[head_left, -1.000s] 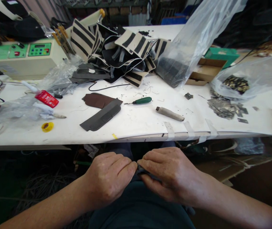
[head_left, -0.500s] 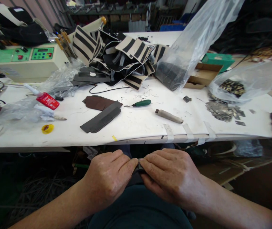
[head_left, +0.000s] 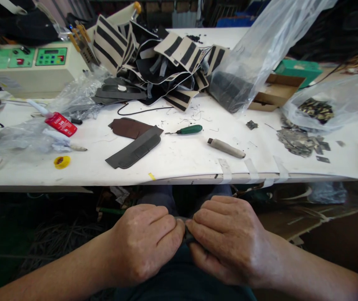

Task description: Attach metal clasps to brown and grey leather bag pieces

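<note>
My left hand [head_left: 149, 240] and my right hand [head_left: 229, 238] meet over my lap, below the table's front edge. Both are closed on a dark, thin piece [head_left: 187, 235], of which only a sliver shows between the fingertips; its kind is hidden. On the table ahead lie a black leather-like piece [head_left: 135, 148] and a brown one [head_left: 130, 128] partly under it. To their right are a green-handled tool [head_left: 189, 129] with a thin metal tip and a stick-like tool wrapped in grey [head_left: 227, 148].
A red glue bottle [head_left: 60, 123] and a yellow tape roll [head_left: 62, 162] lie at the left, before a control box [head_left: 34, 73]. Striped pieces [head_left: 182, 52] are heaped at the back. Small metal plates [head_left: 298, 141] and a bag of metal parts [head_left: 315, 110] are right.
The view has tilted down slightly, so the table sits higher in the picture. My hands keep their grip and have turned a little; less of the dark piece shows between them.
</note>
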Demonstrator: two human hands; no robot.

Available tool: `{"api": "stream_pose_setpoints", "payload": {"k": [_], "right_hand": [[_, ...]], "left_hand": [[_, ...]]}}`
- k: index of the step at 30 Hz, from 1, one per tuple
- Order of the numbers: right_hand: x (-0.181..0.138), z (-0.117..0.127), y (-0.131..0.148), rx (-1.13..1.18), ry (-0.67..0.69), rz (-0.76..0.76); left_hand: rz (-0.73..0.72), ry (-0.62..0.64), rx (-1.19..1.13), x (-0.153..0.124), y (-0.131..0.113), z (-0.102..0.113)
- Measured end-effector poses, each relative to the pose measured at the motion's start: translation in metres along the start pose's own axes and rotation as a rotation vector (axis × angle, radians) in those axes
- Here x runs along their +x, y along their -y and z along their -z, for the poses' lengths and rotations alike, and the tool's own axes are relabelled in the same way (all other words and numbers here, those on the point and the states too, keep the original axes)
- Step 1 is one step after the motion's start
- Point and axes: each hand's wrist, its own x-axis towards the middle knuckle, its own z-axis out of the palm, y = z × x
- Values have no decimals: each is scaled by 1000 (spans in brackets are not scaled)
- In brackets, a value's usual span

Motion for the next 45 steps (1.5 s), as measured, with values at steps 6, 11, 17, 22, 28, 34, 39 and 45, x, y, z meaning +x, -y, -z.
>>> {"api": "stream_pose_setpoints", "payload": {"k": [6, 11, 17, 22, 28, 34, 39, 45], "right_hand": [[-1, 0, -10, 9, 55, -45], [2, -1, -20, -30, -36, -119], [6, 1, -18, 24, -2, -129], [3, -8, -27, 106, -23, -158], [-19, -22, -28, 13, -588, -398], [-16, -44, -18, 771, -443, -754], [3, -54, -18, 1244, -537, -796], [9, -58, -17, 1357, -573, -760]], "left_hand": [[-6, -16, 116, 2, 6, -4], [48, -81, 213, 6, 13, -4], [35, -93, 188, 6, 11, -5], [55, -92, 257, 3, 10, -5], [308, -217, 407, -1, 12, -3], [401, -250, 449, 5, 6, -13], [371, -264, 504, 14, -5, -28], [412, -187, 357, 3, -13, -42]]}}
